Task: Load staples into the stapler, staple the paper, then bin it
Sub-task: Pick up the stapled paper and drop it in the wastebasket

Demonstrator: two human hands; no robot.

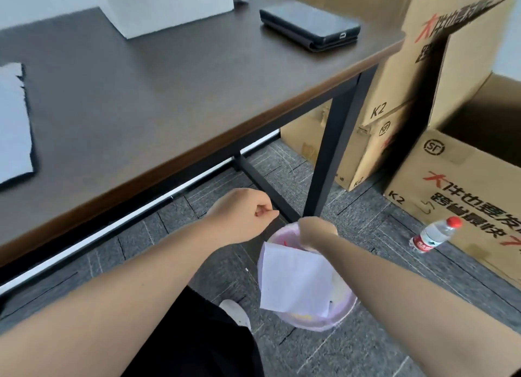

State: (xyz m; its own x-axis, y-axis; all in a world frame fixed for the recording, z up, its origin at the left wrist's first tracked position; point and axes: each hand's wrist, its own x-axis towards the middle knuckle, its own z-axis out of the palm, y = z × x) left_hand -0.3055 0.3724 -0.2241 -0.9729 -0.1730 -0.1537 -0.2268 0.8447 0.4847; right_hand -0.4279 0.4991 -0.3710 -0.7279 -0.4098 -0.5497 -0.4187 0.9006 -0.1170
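A: Two bare forearms are seen reaching down past the edge of the dark table (169,94). The right hand (317,231) is held directly over the pink-lined waste bin (342,311), and the white paper (293,283) is pinched at its top corner, so that the sheet hangs over the bin's mouth.

B: Can the fingers on the paper be made out?

A: Hardly. They are turned away from the camera and hidden behind the back of the hand; only the grip at the corner can be inferred from how the sheet hangs. Any staple in the paper is too small to be told.

B: And the left hand (242,215)?

A: It is curled into a loose fist, nothing being visibly held, just left of the bin and above the grey carpet.

B: Is the stapler shown?

A: It cannot be found in view. On the table a dark flat case (310,28) is laid near the far corner, a white box (169,7) is cut off by the top edge, and a pale sheet (12,122) is cut off at the left edge.

B: What is beside the bin?

A: Cardboard boxes (451,179) are stacked at the right, their printing partly blurred, and a red-capped water bottle (435,235) is lying against one. The bin's contents are mostly covered by the paper.
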